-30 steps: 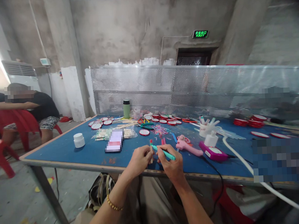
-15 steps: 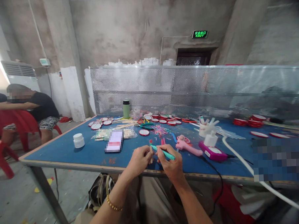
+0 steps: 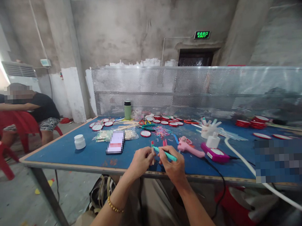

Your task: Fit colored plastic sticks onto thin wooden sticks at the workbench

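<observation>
My left hand [image 3: 141, 161] pinches a thin wooden stick [image 3: 152, 150] with a red tip and holds it upright near the front edge of the blue table [image 3: 67, 150]. My right hand [image 3: 173, 163] grips a teal pen [image 3: 165, 153] like a writing tool, its tip touching the stick. Both hands hover just above the table top, close together.
A pink glue gun [image 3: 189, 147], a magenta device [image 3: 216, 153] with a cable, a white jar [image 3: 79, 141], a green flask [image 3: 127, 110], several red-rimmed round discs [image 3: 164, 121] and wooden sticks lie on the table. A perforated metal screen [image 3: 190, 88] backs it. A person [image 3: 38, 109] sits at the left on red chairs.
</observation>
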Demonstrator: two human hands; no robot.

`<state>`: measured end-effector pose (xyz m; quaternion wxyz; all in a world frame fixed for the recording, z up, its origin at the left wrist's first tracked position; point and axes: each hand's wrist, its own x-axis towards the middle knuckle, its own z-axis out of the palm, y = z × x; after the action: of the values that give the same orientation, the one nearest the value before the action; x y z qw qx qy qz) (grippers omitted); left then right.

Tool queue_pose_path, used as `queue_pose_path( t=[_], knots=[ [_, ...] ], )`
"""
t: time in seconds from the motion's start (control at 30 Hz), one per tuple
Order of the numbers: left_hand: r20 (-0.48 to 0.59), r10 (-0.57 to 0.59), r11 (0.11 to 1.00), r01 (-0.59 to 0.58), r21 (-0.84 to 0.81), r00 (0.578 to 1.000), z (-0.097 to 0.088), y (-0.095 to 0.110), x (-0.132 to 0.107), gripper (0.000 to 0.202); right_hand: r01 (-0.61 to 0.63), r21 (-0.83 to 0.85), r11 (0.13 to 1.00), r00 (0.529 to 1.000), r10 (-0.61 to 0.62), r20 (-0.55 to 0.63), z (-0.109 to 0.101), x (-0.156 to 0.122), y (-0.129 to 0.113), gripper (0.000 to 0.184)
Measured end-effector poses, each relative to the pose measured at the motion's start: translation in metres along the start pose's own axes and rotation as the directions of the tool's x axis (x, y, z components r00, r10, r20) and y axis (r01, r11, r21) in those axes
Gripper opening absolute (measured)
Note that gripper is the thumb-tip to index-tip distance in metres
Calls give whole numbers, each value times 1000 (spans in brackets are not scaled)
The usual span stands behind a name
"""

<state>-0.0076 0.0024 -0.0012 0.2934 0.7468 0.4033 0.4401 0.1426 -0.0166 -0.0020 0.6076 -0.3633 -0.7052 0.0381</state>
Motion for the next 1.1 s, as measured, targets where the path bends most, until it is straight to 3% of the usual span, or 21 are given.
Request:
queue_pose_path(
  t=[1.1],
  knots=[
    [-8, -13, 1000, 13, -11, 1000, 0, 2, -1, 28, -6, -7, 1000, 1000, 6, -10, 1, 1, 1, 17]
  ],
)
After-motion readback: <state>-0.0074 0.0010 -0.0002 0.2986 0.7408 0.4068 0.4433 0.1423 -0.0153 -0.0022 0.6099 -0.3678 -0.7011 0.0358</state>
